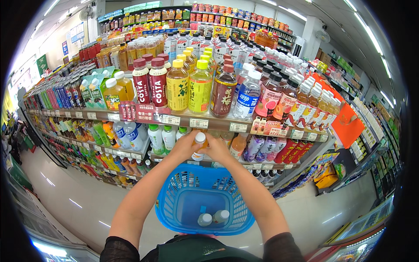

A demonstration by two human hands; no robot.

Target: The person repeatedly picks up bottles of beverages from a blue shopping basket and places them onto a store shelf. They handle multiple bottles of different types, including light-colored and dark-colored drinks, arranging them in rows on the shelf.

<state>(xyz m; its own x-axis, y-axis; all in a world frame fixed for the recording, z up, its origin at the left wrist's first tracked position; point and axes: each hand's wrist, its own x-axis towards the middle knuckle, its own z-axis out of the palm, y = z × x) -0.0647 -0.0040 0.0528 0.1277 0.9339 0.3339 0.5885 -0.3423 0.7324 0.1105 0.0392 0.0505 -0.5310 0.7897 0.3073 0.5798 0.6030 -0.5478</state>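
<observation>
Both my hands reach forward to the second shelf and meet around a white-capped plastic drink bottle (199,139) with orange-brown contents. My left hand (188,146) is on its left side and my right hand (214,148) on its right. Below my forearms is a blue plastic shopping basket (166,209) with slotted walls; two white-capped bottles stand in it, the left one (205,219) beside the right one (221,216). Green-capped white bottles (168,138) are left of my hands, and a peach-coloured bottle (238,146) is to their right.
The upper shelf edge (212,125) with price tags runs just above my hands. It carries dense rows of bottles, including dark red Costa bottles (158,83) and a blue-labelled bottle (247,95). A red-orange sheet (347,126) hangs at the shelf's right end. Pale floor (81,196) shows at left.
</observation>
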